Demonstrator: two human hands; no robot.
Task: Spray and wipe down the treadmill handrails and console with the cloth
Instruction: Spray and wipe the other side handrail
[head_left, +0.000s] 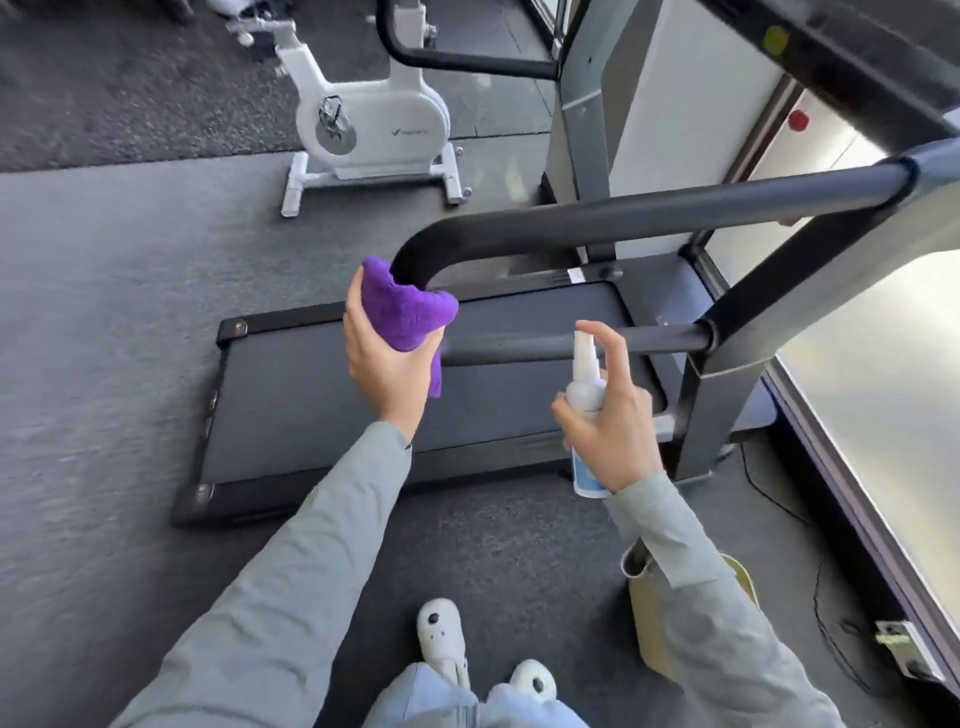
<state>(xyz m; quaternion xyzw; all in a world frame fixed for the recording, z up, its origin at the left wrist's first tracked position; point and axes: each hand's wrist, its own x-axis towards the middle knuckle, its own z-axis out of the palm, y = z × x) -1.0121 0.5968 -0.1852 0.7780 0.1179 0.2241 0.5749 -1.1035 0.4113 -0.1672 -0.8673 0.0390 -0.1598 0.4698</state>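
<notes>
My left hand (382, 358) grips a bunched purple cloth (408, 309) and holds it against the curved end of the treadmill's upper black handrail (649, 218). My right hand (610, 421) is wrapped around a white spray bottle (584, 389) with a blue label, index finger over the nozzle top. The nozzle sits just in front of the lower black handrail (571, 345). The console (852, 57) is at the top right, seen only from its dark underside edge.
The treadmill belt (322, 410) lies on the grey floor below the rails. A white exercise bike (363, 124) stands beyond it. A beige bag (654, 618) hangs at my right. A bright window runs along the right side, with a cable on the floor.
</notes>
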